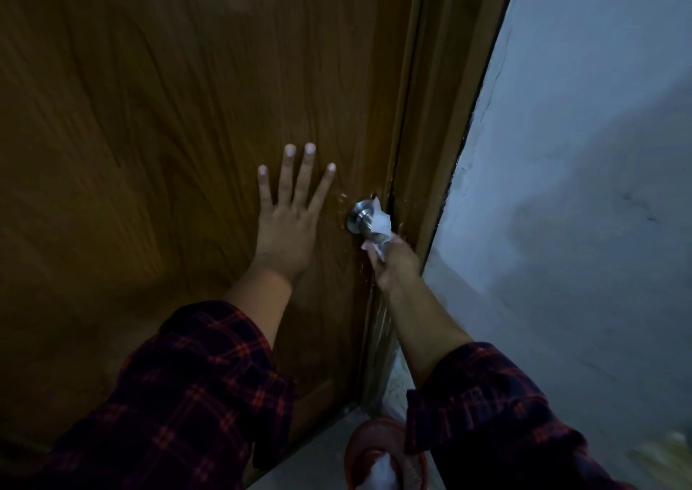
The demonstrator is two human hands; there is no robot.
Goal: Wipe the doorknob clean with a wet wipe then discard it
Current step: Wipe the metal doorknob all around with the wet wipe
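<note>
A round silver doorknob sticks out of a brown wooden door near its right edge. A crumpled white wet wipe is pressed over the knob's right side. My right hand reaches up from below and grips the wipe against the knob; its fingers are mostly hidden behind the wipe. My left hand lies flat on the door just left of the knob, fingers spread and pointing up, holding nothing. Both arms wear dark red plaid sleeves.
A wooden door frame runs along the door's right edge, with a pale blue-grey wall beyond it. On the floor below my right arm stands a reddish-orange bin with something white inside.
</note>
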